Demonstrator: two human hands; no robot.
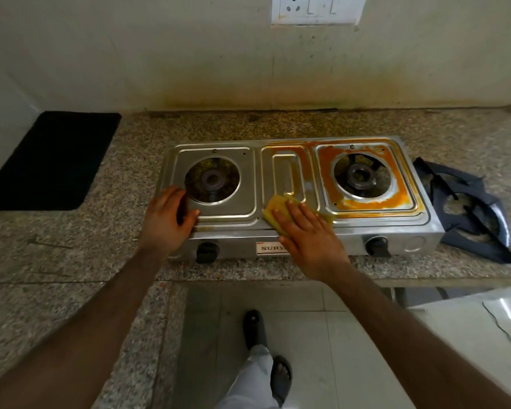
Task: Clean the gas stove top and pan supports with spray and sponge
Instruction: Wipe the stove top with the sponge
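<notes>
Wiping is the step in hand: the right hand (307, 234) presses flat, fingers straight, on the yellow rectangular sponge (273, 208) at the front centre of the two-burner stainless steel gas stove top (227, 184). The left hand (165, 215) rests on the stove's front-left corner, fingers loosely curved, holding nothing. Judged best: brace the stove, keep even pressure, and stroke toward the orange residue (372, 202) around the right burner; the dark metal pan supports (469, 208) lie just right of the stove.

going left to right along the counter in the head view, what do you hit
black mat → left hand on the stove's left edge → left burner → yellow sponge under the right hand → right burner ringed by orange residue → pan supports lying off the stove
</notes>
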